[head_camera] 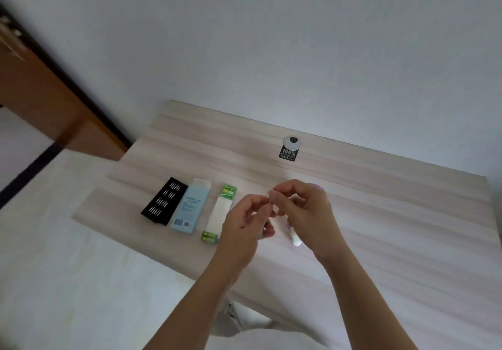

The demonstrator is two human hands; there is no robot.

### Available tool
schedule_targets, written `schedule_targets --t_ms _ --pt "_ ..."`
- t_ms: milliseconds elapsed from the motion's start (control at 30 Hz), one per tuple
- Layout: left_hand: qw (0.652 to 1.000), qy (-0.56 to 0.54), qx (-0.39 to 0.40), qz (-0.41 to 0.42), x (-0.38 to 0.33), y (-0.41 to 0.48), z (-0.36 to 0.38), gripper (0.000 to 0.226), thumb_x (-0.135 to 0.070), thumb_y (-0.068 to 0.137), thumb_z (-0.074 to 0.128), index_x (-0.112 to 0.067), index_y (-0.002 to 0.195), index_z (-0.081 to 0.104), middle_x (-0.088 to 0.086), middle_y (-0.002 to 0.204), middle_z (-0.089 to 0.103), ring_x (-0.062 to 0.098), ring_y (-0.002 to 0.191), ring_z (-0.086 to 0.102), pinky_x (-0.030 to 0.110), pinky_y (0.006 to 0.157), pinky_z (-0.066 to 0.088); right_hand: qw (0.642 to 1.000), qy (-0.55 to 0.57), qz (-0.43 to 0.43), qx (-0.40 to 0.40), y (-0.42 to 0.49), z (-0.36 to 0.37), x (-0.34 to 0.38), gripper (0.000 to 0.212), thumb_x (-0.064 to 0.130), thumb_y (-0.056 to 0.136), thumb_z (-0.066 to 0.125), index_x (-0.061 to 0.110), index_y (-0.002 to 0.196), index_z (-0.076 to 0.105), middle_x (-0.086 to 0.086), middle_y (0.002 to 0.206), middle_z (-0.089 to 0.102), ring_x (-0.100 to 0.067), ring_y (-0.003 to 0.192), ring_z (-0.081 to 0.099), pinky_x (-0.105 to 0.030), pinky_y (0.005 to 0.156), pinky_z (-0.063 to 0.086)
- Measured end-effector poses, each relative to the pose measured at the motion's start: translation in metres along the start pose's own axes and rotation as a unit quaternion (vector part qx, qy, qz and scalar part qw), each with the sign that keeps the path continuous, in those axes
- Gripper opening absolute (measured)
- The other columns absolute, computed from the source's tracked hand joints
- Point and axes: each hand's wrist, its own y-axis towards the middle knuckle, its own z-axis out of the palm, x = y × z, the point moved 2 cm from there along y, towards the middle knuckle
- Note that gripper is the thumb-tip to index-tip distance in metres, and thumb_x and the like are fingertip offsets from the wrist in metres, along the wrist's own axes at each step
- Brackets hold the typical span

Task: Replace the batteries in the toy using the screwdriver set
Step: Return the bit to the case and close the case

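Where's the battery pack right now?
Head view: the battery pack lies flat on the table, left of centre, between the blue case on its left and the left hand, which overlaps its right edge.

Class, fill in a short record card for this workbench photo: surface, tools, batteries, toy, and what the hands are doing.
Surface: pale wooden table
Tools: black bit tray beside a light blue case, both lying flat at the left
Batteries: green battery pack, just right of the case
Toy: white and purple toy on the table, partly hidden under the right hand
Hands: left hand and right hand raised together, both pinching one small dark piece, too small to identify
Back of table: black tag
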Motion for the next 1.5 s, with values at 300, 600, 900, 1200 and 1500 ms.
schedule_targets --t_ms 300,600,900,1200,1500 --pt "0.999 0.038 -0.011 0.012 0.011 0.011 -0.058 0.014 -0.018 0.100 0.057 -0.009 0.091 0.063 -0.007 0.069 0.059 0.010 0.057 0.048 0.018 0.050 0.038 0.999 0.013 0.044 0.017 0.019 0.056 -0.007 0.009 0.011 0.087 0.072 0.013 0.079 0.070 0.000 0.070 0.069 -0.010 0.060 0.063 -0.029 0.052 0.045" --pt "0.996 0.022 0.057 -0.061 0.032 0.062 -0.135 0.011 -0.021 0.100 0.057 -0.018 0.091 0.062 -0.009 0.072 0.059 0.009 0.060 0.051 0.018 0.055 0.041 0.987 0.055 0.089 -0.119 0.053 0.110 -0.010 0.005 0.010 0.091 0.070 0.009 0.086 0.069 0.000 0.076 0.069 -0.017 0.064 0.067 -0.029 0.053 0.049" --pt "0.984 0.109 0.042 -0.134 0.065 0.135 -0.272 0.020 -0.014 0.103 0.051 -0.010 0.084 0.051 -0.005 0.064 0.045 0.001 0.049 0.042 0.013 0.046 0.033 0.970 0.085 0.157 -0.166 0.085 0.209 -0.026 0.005 0.006 0.096 0.062 0.009 0.094 0.064 -0.012 0.083 0.074 -0.025 0.065 0.070 -0.031 0.054 0.051" --pt "0.947 0.295 -0.004 -0.124 0.095 0.164 -0.338 0.022 -0.020 0.098 0.058 -0.013 0.077 0.055 -0.004 0.065 0.048 0.014 0.061 0.042 0.027 0.055 0.033 0.961 0.079 0.202 -0.173 0.085 0.238 -0.050 0.003 0.005 0.096 0.061 0.005 0.094 0.061 -0.010 0.085 0.076 -0.026 0.069 0.072 -0.030 0.055 0.053" --pt "0.923 0.384 0.041 0.006 0.105 0.183 -0.370 0.023 -0.016 0.095 0.060 -0.010 0.075 0.052 -0.002 0.062 0.045 0.012 0.058 0.039 0.027 0.057 0.034 0.964 -0.018 0.245 -0.101 0.124 0.289 -0.088 0.005 0.013 0.093 0.066 0.011 0.088 0.068 -0.002 0.080 0.077 -0.016 0.066 0.071 -0.026 0.056 0.056"
